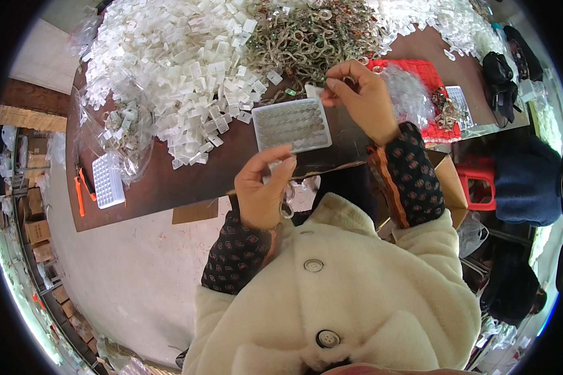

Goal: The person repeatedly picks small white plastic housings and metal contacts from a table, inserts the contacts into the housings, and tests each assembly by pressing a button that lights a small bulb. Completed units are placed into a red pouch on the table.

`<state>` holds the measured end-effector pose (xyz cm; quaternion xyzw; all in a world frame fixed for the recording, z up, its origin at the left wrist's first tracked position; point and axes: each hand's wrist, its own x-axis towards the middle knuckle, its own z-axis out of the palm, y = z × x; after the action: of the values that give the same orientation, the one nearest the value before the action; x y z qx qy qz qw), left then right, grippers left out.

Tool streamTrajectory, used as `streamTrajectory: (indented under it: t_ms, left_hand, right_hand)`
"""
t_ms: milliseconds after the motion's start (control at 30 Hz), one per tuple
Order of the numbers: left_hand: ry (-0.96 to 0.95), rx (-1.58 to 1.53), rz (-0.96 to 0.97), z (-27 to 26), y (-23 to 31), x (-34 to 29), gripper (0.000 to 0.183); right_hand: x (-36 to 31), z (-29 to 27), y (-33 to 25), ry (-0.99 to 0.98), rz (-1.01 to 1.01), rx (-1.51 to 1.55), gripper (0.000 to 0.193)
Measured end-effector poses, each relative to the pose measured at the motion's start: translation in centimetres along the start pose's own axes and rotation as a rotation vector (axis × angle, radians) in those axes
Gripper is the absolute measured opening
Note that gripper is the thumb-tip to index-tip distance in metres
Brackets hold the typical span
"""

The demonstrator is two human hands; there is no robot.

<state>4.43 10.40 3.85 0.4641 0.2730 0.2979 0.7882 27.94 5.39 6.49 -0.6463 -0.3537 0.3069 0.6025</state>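
Observation:
My left hand (264,190) is closed in a pinch just off the near edge of the table. A small pale, see-through piece shows between its thumb and fingers, too blurred to name, and a clear loop (286,210) shows beside the palm. Over the far right corner of a white tray (329,132), my right hand (364,103) has thumb and fingers pressed together. A small whitish piece (314,91) shows at its fingertips; whether they hold it, I cannot tell. Rows of small round clear pieces (291,125) fill the tray.
Small clear plastic boxes (175,75) form a large heap at left. Beyond the tray is a tangled pile of loop-shaped strands (313,37). Orange-handled pliers (80,194) and a white dimpled tray (108,181) lie front left. A red cloth (433,75) and red stool (478,184) are right.

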Motion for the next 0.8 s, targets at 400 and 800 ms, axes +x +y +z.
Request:
streamTrajectory:
  t_ms: [400,800]
  left_hand:
    - [0.083,0.047,0.162,0.0,0.9,-1.3,0.025]
    - [0.131,-0.054,0.286,0.3,0.5,-1.4,0.029]
  right_hand:
    - [-8.0,4.9,-4.5,-0.152,0.037,0.143,0.014]
    - [-9.1,6.3,-3.1,-0.086,-0.374,-0.062,0.016]
